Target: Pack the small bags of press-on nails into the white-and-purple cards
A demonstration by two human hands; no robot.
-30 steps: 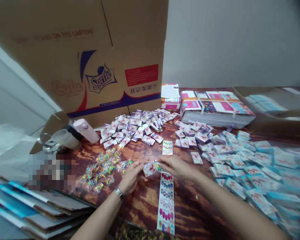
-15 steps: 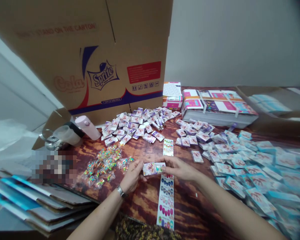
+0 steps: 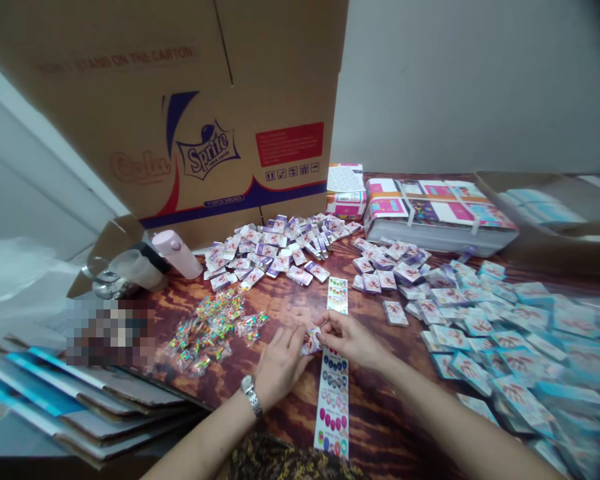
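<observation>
Between my two hands is a small printed card box (image 3: 310, 341), white and purple with a picture on it. My left hand (image 3: 281, 360), a metal watch on its wrist, wraps round the box's left side and hides part of it. The fingertips of my right hand (image 3: 347, 339) pinch its right end. Beneath the right hand lies a long strip of printed nail designs (image 3: 334, 400), running from the table's front edge toward the back. Left of my hands, small clear bags of bright coloured pieces (image 3: 210, 327) are heaped on the table.
Purple-and-white boxes (image 3: 265, 250) lie piled before a large carton (image 3: 205, 133). Blue-and-white boxes (image 3: 510, 353) spread over the right side. A strapped bundle of printed sheets (image 3: 440, 213) sits at the back. A pink bottle (image 3: 177, 255) and flattened cardboard (image 3: 90, 407) are at left.
My left hand has moved right and turned over the box, covering more of it. The printed insert that showed at the box's right end is now out of sight.
</observation>
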